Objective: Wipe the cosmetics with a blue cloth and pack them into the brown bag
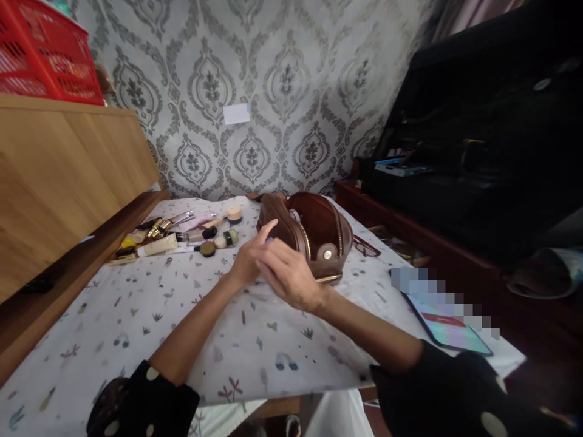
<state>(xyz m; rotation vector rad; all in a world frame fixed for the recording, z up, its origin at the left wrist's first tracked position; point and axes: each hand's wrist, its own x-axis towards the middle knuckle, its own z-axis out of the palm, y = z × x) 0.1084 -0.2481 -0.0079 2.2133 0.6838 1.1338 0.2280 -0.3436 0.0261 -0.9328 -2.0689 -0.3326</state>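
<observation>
Both hands meet at mid-surface, just in front of a brown bag (300, 237). Left hand (246, 262) comes in from the left, one finger stretched up and forward against the bag's outline. Right hand (294, 276) overlaps it, back turned to the viewer, fingers (272, 258) bent over toward the left. A bluish-purple patch shows at the meeting point; cannot tell whether it is something held, nor how far either hand's fingers are open.

Bag sits upright near the wall (285, 79), its gold zip undone, mouth gaping, a round stud on the front tab. Something pale shows inside.

Left of the bag, a loose cluster of cosmetics: cream tube (157, 245), small greenish jar (231, 237), pale-topped jar (234, 215), round dark-rimmed pot (207, 249). Glasses (367, 247) lie just right of the bag; a phone (455, 331), partly pixelated, lies nearer the right edge. White printed cloth (218, 358) covers the surface. Wooden cabinet (73, 188) at left, red basket (59, 57) on top.
</observation>
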